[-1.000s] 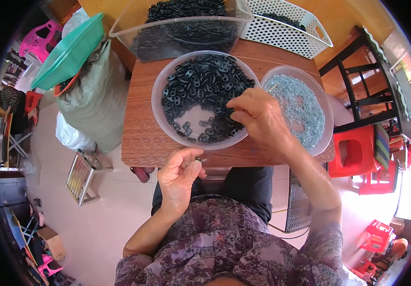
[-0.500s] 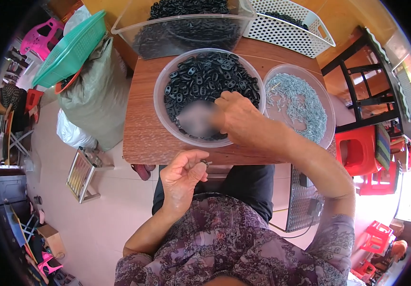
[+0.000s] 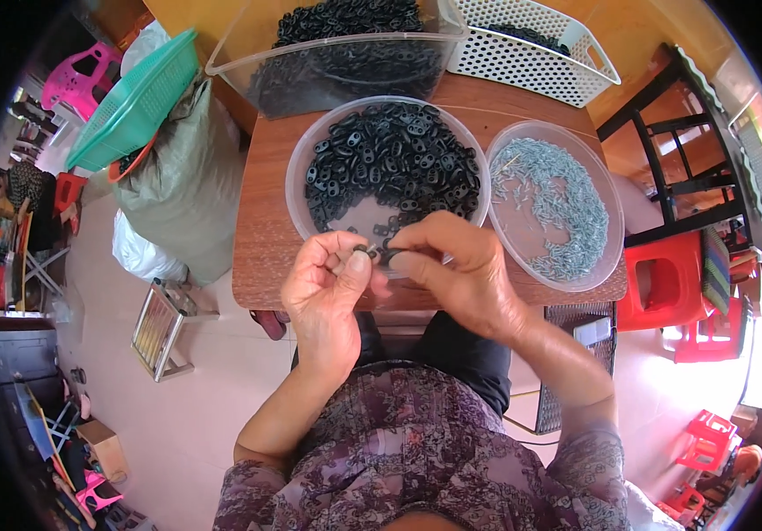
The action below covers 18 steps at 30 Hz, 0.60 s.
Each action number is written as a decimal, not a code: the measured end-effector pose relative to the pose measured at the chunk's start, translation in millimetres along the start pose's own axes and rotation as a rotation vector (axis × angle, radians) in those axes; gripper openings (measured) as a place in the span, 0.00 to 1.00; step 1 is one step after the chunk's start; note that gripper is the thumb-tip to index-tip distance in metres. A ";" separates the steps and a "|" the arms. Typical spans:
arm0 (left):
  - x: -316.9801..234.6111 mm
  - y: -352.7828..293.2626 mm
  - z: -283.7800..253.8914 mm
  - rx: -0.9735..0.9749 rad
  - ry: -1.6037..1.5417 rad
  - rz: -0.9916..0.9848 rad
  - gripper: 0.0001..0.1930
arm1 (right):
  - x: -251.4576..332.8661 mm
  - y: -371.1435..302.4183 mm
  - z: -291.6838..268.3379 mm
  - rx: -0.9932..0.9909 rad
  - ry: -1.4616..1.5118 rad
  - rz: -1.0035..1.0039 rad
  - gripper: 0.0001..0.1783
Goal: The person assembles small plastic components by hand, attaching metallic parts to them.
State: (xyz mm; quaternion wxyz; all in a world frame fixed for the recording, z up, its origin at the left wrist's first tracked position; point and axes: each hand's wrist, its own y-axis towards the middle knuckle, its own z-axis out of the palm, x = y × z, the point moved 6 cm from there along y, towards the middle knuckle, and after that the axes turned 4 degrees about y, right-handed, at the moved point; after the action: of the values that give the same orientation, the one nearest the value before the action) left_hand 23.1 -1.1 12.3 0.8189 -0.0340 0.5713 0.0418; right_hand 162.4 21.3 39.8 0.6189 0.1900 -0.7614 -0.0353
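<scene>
Left hand (image 3: 322, 296) and right hand (image 3: 467, 265), both narrowed to a pinch, meet above the near edge of one worktop (image 3: 264, 208).

The left fingers hold one small dark piece (image 3: 362, 250); the right fingers hold one black link (image 3: 389, 256) just beside it, though whether the two touch is too small to tell. Both sit at the near rim of one round tub (image 3: 365, 215) of black two-holed parts (image 3: 390, 146), too many to count. To its right, a second round tub (image 3: 512, 228) holds countless silvery pins (image 3: 575, 221). Far back stand one clear bin (image 3: 336, 41) and one white basket (image 3: 522, 73).
</scene>
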 end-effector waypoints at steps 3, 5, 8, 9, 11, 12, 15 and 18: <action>1.8 2.0 3.7 -0.037 -0.097 -0.036 0.07 | 10.0 -9.0 5.7 -0.086 -0.082 -0.163 0.06; 3.9 3.4 2.9 -0.041 -0.156 -0.049 0.06 | 7.9 -10.0 8.8 -0.104 -0.101 -0.223 0.05; 2.9 3.9 0.7 -0.089 -0.124 -0.018 0.05 | 7.8 -14.6 9.5 -0.150 -0.075 -0.243 0.05; 1.5 3.2 2.6 -0.087 -0.122 -0.015 0.05 | 9.6 -15.9 9.9 -0.138 -0.090 -0.250 0.06; -1.6 3.4 4.9 -0.098 -0.104 0.013 0.05 | 10.3 -17.3 11.8 -0.124 -0.103 -0.257 0.07; -0.5 3.4 5.0 -0.097 -0.104 0.015 0.05 | 3.2 -17.6 11.9 -0.120 0.016 -0.137 0.06; -1.4 1.7 4.8 -0.076 -0.071 0.087 0.05 | -7.7 -18.7 14.2 -0.096 0.208 0.065 0.05; -1.1 0.9 8.8 -0.039 -0.103 0.107 0.06 | -6.6 -17.2 12.7 -0.115 0.204 0.067 0.05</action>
State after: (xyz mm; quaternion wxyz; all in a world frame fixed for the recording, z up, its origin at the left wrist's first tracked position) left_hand 30.8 0.8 16.4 0.8429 -0.0173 0.5287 0.0983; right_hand 155.6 5.3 25.8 0.7039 0.1311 -0.6970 -0.0389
